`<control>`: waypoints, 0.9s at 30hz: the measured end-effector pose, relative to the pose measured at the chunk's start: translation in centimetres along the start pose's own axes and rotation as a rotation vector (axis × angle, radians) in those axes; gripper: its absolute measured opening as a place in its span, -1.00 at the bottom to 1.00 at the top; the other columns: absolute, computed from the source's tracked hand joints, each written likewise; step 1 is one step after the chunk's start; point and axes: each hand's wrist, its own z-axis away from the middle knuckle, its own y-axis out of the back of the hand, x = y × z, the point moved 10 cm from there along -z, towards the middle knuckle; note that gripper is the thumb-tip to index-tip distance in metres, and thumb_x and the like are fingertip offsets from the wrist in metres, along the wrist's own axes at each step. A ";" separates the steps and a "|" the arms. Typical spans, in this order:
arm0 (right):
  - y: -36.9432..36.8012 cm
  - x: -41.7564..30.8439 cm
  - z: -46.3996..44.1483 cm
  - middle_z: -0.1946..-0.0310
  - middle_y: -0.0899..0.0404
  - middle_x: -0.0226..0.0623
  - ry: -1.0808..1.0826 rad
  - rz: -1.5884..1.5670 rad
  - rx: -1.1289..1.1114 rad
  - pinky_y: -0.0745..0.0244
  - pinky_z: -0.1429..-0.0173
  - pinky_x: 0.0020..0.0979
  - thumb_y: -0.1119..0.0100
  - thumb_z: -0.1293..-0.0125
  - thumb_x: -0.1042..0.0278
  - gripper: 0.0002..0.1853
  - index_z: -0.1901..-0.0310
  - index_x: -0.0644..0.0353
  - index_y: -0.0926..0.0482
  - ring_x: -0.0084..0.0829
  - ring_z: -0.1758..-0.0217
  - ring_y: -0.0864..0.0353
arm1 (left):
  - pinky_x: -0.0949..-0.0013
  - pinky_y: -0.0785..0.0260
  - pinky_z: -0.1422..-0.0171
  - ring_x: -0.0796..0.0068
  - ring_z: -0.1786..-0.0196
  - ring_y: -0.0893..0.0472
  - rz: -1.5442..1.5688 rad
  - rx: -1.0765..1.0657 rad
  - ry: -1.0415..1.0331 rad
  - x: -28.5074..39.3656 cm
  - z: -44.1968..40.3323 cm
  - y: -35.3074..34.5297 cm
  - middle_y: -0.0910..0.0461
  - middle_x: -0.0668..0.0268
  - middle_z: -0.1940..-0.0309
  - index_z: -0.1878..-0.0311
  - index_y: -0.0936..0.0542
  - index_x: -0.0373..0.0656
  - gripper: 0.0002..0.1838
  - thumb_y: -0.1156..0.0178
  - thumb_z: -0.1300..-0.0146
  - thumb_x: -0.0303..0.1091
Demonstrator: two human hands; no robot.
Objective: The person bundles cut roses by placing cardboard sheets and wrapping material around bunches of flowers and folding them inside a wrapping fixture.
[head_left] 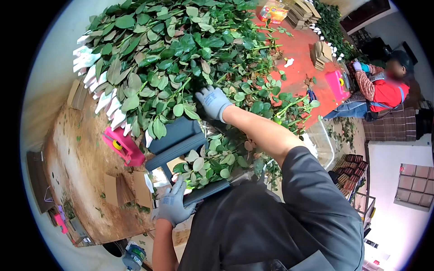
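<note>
My left hand, in a grey glove, rests at the end of a black padded holder. Its thumb is apart from its fingers, and the fingertips are beside pale flower heads at the end of a small bunch of leafy stems lying in the holder. My right hand, gloved alike, reaches to the edge of a large heap of leafy stems. Its fingers look spread against the dark leaves, with nothing visible held. White-sleeved flower heads line the heap's left side.
A pink tape dispenser and cardboard pieces sit on the worn table. Across the red tabletop are cardboard stacks and another pink dispenser. A co-worker in a red vest stands at right.
</note>
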 end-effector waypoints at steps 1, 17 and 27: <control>-1.6 -0.2 0.0 0.00 -0.58 -0.12 0.048 0.122 -0.134 -0.50 -0.04 -0.13 -0.17 -0.28 0.35 -0.63 -0.12 0.13 -0.60 -0.11 -0.13 -0.56 | 0.05 -0.51 -0.20 -0.05 -0.04 -0.58 0.010 -0.013 0.017 -0.1 0.1 -0.1 -0.27 0.17 -0.57 -0.41 -0.45 -0.26 -0.11 -0.40 -0.02 0.00; 15.6 6.7 4.5 0.07 -0.62 -0.22 -0.017 0.495 0.044 -0.61 -0.02 -0.19 -0.21 -0.30 0.30 -0.75 0.01 0.04 -0.65 -0.19 -0.06 -0.62 | 0.09 -0.34 -0.49 -0.07 -0.43 -0.44 0.112 -0.110 0.133 -0.5 1.0 -0.8 -0.08 0.17 -0.65 -0.47 -0.39 -0.32 -0.11 -0.29 -0.21 0.12; 26.8 -9.2 10.1 0.17 -0.53 -0.26 0.262 0.355 0.245 -0.57 0.15 -0.14 -0.20 -0.16 0.43 -0.70 0.04 0.04 -0.56 -0.19 0.13 -0.61 | 0.12 -0.28 -0.55 0.08 -0.56 -0.32 0.100 -0.196 0.165 -0.3 1.0 -0.5 -0.03 0.15 -0.67 -0.52 -0.31 -0.28 -0.04 -0.33 -0.19 0.15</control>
